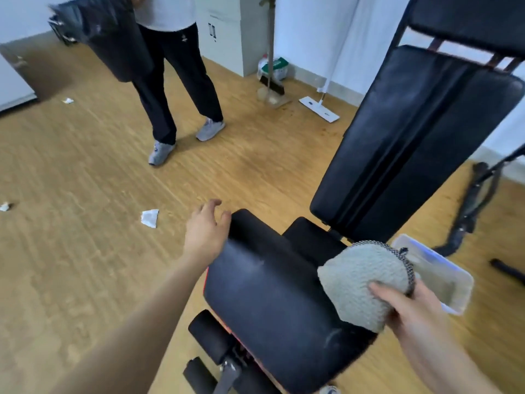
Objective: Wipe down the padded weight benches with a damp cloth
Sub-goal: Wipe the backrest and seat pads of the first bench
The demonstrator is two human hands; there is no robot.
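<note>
Room: a wooden floor is seen, bounded by white walls.
Bench: a black padded seat is set low in the middle, with a long backrest tilted up behind it to the right; foam rollers are fitted at the near end.
Left hand: held at the seat's far left corner, fingers loosely spread and nothing gripped; contact with the pad cannot be told.
Right hand: closed round a grey-green cloth.
Cloth: bunched and held over the seat's right edge.
Tub: a clear plastic one is placed on the floor just right of the bench, partly hidden by the cloth.
Floor: paper scraps are scattered to the left.
Wall: a mop and a broom are propped there.
Person: seen standing at the back, with a dark bag held.
</note>
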